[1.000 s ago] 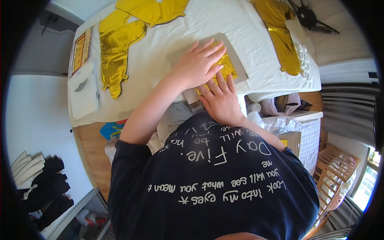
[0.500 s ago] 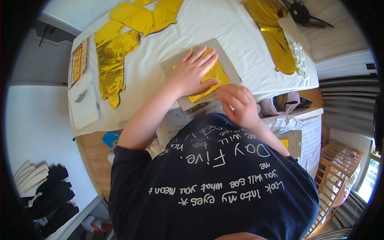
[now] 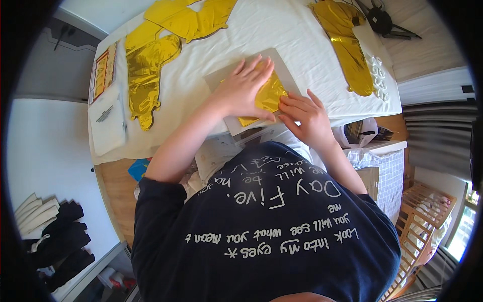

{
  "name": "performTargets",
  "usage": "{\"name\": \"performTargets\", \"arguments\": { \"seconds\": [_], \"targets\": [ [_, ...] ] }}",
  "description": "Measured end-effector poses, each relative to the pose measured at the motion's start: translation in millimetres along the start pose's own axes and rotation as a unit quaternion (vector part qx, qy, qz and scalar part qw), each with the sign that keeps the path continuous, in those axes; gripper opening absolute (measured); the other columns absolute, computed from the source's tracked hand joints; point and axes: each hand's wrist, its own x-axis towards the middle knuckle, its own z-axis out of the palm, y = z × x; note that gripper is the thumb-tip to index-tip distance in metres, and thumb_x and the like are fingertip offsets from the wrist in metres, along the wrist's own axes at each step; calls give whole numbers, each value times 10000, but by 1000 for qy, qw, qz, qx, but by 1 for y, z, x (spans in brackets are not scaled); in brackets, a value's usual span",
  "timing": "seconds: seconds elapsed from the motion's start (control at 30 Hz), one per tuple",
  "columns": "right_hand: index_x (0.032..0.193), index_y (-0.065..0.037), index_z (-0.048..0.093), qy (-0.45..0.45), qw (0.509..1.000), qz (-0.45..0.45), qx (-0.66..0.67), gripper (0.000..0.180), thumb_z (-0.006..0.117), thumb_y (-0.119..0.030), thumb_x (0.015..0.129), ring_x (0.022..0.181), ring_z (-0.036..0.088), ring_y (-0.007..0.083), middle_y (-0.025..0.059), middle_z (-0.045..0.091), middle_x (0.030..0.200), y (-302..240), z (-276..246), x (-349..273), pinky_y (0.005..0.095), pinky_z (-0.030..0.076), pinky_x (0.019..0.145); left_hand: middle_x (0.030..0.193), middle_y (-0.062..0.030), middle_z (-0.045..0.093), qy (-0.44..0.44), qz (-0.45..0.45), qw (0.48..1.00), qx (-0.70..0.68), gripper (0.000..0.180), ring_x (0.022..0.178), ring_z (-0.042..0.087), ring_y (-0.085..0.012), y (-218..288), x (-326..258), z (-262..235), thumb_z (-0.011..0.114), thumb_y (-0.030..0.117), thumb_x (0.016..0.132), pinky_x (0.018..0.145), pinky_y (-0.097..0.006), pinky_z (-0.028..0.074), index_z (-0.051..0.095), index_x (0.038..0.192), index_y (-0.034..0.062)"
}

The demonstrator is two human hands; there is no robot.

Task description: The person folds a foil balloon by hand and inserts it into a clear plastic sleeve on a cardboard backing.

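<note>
A folded piece of gold foil (image 3: 272,94), apparently a flat foil balloon, lies on a grey cardboard sheet (image 3: 283,64) at the table's near edge. My left hand (image 3: 239,91) is open and spread flat over the foil's left side, covering part of it. At the foil's right edge is my right hand (image 3: 309,117), its fingers stretched out and the fingertips touching the foil, the thumb apart. Flat gold foil balloons (image 3: 143,75) lie on the far left of the table, and another gold balloon (image 3: 349,58) rests on the right.
The white-covered table (image 3: 191,90) bears a row of small white rolls (image 3: 377,78) at right. A black device with legs (image 3: 380,20) is at the far right. Printed packaging (image 3: 104,73) and a white plastic bag (image 3: 107,126) sit at the left edge. A wooden crib (image 3: 417,221) stands at lower right.
My right hand has uncurled from a pinch near the foil's lower corner and moved slightly right, its fingers now laid along the foil's edge. The left hand stays on the foil.
</note>
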Motion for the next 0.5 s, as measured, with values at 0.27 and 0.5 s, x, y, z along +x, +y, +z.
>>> {"name": "performTargets", "arguments": {
  "seconds": [0.27, 0.5],
  "targets": [
    [1155, -129, 745, 2, 995, -96, 10, 364, 840, -206, 812, 1221, 649, 278, 46, 709, 1240, -19, 1, 27, 517, 482, 1092, 1670, -149, 370, 233, -84, 791, -560, 682, 1571, 279, -289, -34, -14, -26, 551, 379, 1080, 1287, -424, 163, 314, 1626, 46],
    [1161, -127, 732, 30, 983, -179, -37, 325, 767, -176, 842, 1177, 667, 241, 35, 707, 1253, -12, 15, 30, 455, 528, 1047, 1587, -218, 473, 63, -155, 925, -342, 771, 1493, 428, -312, -29, -52, -35, 668, 341, 1021, 1251, -435, 282, 300, 1632, 48]
  ]
}}
